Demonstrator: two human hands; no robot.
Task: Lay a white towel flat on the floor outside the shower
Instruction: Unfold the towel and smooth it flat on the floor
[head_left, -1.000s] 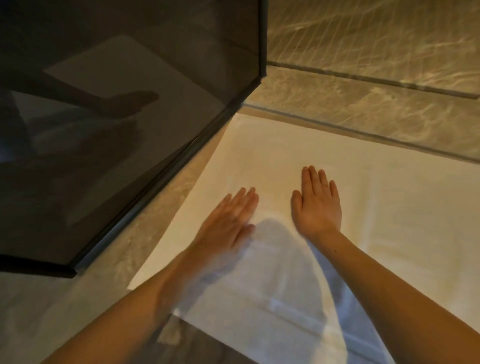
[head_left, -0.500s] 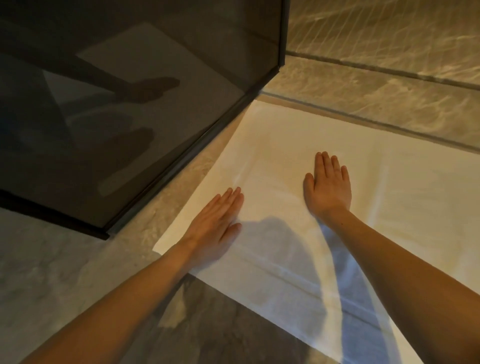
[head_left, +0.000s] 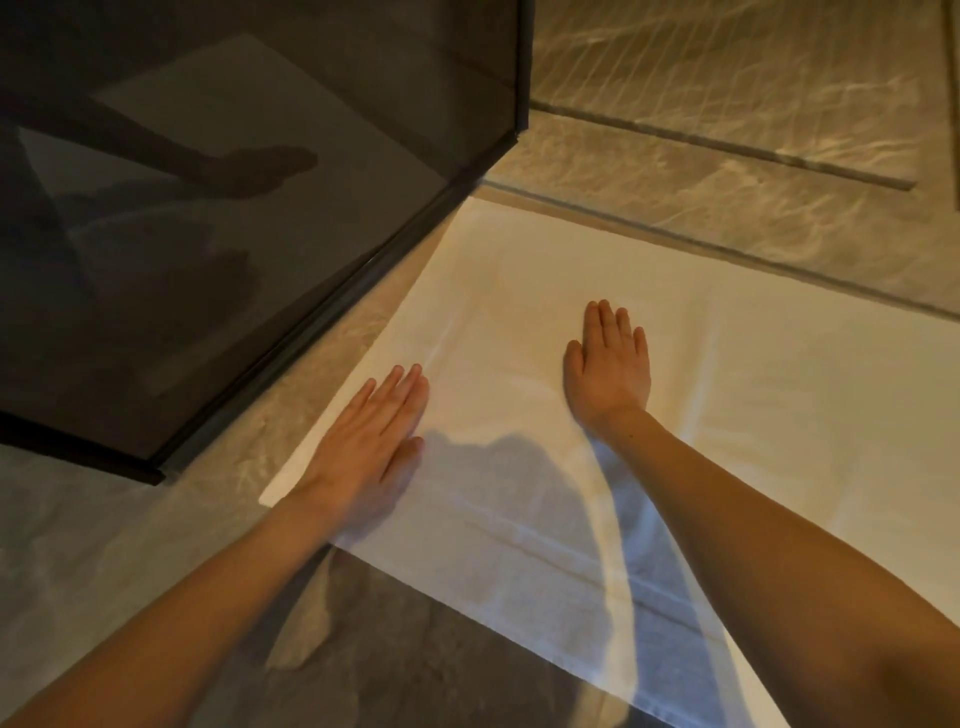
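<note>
A white towel (head_left: 753, 415) lies spread flat on the stone floor, its far edge along the raised shower threshold. My left hand (head_left: 371, 441) rests palm down on the towel near its left edge, fingers together and straight. My right hand (head_left: 610, 364) presses flat on the towel's middle, fingers extended. Neither hand grips anything. The towel's right part runs out of view.
A dark tinted glass shower panel (head_left: 234, 208) with a black frame stands at the left, its bottom rail close to the towel's left edge. A stone threshold (head_left: 727, 228) runs across behind the towel. Marble floor (head_left: 78, 545) extends at the near left.
My left hand has slid leftward toward the towel's left edge, moving apart from my right hand, which stayed flat near the middle. The camera view shifted slightly.
</note>
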